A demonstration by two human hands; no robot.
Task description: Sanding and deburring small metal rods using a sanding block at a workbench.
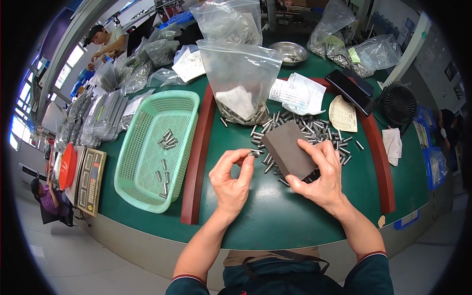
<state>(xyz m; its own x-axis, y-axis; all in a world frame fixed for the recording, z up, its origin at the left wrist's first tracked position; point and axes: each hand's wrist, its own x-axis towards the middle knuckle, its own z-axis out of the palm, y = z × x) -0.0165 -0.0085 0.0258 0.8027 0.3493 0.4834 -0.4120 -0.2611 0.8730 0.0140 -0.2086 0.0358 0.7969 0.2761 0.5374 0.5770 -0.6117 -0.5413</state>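
Observation:
My left hand (231, 179) pinches a small, shiny metal pin (254, 154) between thumb and fingertips. In my right hand (322, 172) is a dark grey-brown rectangular block (289, 147), gripped along its right side and near corner and tilted above a pile of metal pins (322, 129). The block hides part of that pile. Left of my hands stands a pale green plastic basket (123, 182) with several metal pins (168, 140) on its bottom. Behind the pile, a clear zip bag (241, 69) holds more metal pieces and a paper slip.
Dark red bars (192, 187) frame the green tabletop (275, 226). Papers (297, 93), a black phone (350, 92), a small fan (397, 104) and a steel bowl (290, 53) lie farther back. A scale (91, 182) stands left of the basket. Two people sit at the far left.

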